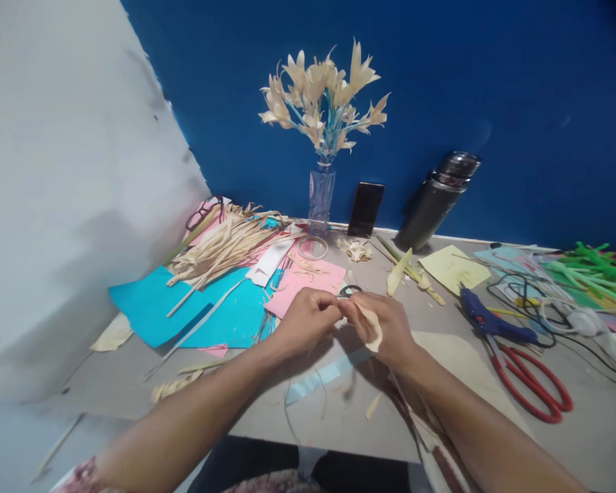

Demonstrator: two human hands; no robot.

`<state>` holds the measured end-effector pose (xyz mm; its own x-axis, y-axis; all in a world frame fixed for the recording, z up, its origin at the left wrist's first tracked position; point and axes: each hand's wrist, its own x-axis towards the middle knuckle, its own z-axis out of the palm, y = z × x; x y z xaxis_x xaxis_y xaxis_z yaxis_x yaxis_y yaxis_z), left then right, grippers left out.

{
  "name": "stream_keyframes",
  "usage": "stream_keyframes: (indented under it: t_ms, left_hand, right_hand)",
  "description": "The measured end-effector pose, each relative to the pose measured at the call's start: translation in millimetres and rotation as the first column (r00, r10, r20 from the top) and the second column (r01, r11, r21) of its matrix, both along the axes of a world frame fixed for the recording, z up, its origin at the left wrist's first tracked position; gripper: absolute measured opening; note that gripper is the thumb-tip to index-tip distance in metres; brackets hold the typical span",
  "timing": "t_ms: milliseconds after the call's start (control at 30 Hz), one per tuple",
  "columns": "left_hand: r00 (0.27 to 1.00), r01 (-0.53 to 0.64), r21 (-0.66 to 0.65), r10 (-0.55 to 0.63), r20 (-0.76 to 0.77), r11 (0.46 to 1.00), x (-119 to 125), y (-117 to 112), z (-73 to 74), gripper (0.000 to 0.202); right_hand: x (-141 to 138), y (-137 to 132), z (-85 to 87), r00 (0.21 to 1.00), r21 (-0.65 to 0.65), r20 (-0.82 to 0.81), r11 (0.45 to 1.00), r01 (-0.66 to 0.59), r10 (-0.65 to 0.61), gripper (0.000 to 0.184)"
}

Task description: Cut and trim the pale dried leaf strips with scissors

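Observation:
Above the middle of the table my two hands meet at the fingertips. My right hand is closed on a cream strip of dried husk, which curls out between its fingers. My left hand is closed too, its thumb and fingers pinched against the right fingertips; what they pinch is hidden. Just behind the hands shows the dark loop of a scissors handle. Beneath them lies a pale blue strip of paper. A sheet of pink paper is beyond my left hand.
A clear bottle holds husk flowers at the back, beside a phone and a dark flask. Husk strips cover blue paper at left. A blue glue gun and red-handled scissors lie right.

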<state>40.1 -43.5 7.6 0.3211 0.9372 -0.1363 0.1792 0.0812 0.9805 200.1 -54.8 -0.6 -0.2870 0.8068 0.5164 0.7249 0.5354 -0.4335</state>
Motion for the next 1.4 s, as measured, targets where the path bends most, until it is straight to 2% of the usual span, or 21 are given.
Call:
stream_keyframes:
  t_ms: [133,267,300,367,433,533,667,800,867,933,1000,1100,1133,1167,1233,1267,1333,1400]
  left_hand:
    - [0.987,0.002,0.120,0.017,-0.160,0.993,-7,4,1.8,0.021]
    - [0.954,-0.037,0.251,0.109,-0.279,0.967,-18,13,1.9,0.018]
    - [0.963,-0.023,0.233,0.084,-0.256,0.972,-20,15,3.3,0.015]
    - [0.993,0.055,0.098,-0.044,-0.110,0.994,-23,17,8.3,0.009]
    - [0.988,0.129,-0.080,-0.120,0.101,0.988,-23,16,15.0,0.024]
    - [0.974,0.090,-0.192,-0.046,0.221,0.977,-20,12,22.3,0.033]
    - [0.993,0.082,-0.133,-0.069,0.099,0.988,-12,5,18.2,0.019]
    - [0.996,0.010,-0.062,-0.015,-0.086,0.998,-10,4,4.4,0.018]
    - [0.995,0.008,-0.045,-0.012,-0.098,0.999,-11,7,0.8,0.022]
    - [0.999,0.019,-0.038,-0.021,-0.045,0.999,-14,10,2.3,0.016]
    - [0.997,-0.081,0.047,0.080,0.018,0.996,-16,12,7.8,0.009]
    - [0.933,-0.360,0.214,0.350,0.083,0.908,-14,7,15.9,0.007]
    - [0.923,-0.384,0.204,0.374,0.088,0.900,-12,4,17.1,0.012]
    - [0.935,-0.353,0.148,0.342,0.093,0.924,-10,1,17.3,0.019]
    - [0.970,-0.195,-0.006,0.193,0.146,0.981,-5,-4,15.1,0.033]
    - [0.969,-0.117,-0.085,0.133,0.211,0.990,-2,-6,13.3,0.038]
    - [0.932,-0.017,-0.212,0.092,0.351,0.977,0,-5,9.4,0.041]
    - [0.889,-0.014,-0.275,0.137,0.436,0.961,0,-1,6.4,0.033]
  right_hand:
    - [-1,-5,4.8,0.997,0.236,0.073,0.971,-0.048,0.031,0.041]
    - [2,-7,13.0,1.000,0.266,0.007,0.964,-0.024,0.023,0.037]
    - [4,-6,14.8,1.000,0.250,-0.024,0.968,-0.007,0.013,0.036]
    - [8,-4,17.9,0.996,0.174,-0.092,0.984,0.033,-0.017,0.035]
    - [12,-2,20.1,0.987,0.071,-0.154,0.995,0.068,-0.056,0.037]
    - [15,1,20.1,0.986,0.007,-0.154,0.998,0.064,-0.062,0.039]
    - [11,1,12.9,0.997,0.053,-0.064,0.997,-0.047,0.050,0.038]
    - [5,1,7.4,0.997,0.176,0.025,0.982,-0.074,0.070,0.036]
    - [4,0,9.0,0.997,0.261,0.053,0.963,-0.069,0.057,0.035]
    - [4,0,12.9,0.999,0.328,0.038,0.944,-0.035,0.024,0.034]
    - [7,1,17.0,0.999,0.373,0.017,0.928,0.023,-0.031,0.029]
    - [14,4,20.0,0.993,0.445,0.043,0.892,0.077,-0.107,0.018]
    - [15,5,20.0,0.991,0.468,0.060,0.881,0.076,-0.117,0.014]
    - [16,6,19.5,0.990,0.489,0.071,0.869,0.069,-0.119,0.010]
    - [14,6,17.5,0.993,0.523,0.061,0.851,0.053,-0.100,0.007]
    - [12,4,16.0,0.996,0.527,0.051,0.849,0.039,-0.077,0.007]
    - [4,1,12.1,0.998,0.507,0.062,0.861,-0.032,0.000,0.008]
    - [-4,-2,7.7,0.985,0.442,0.126,0.883,-0.160,0.116,0.011]
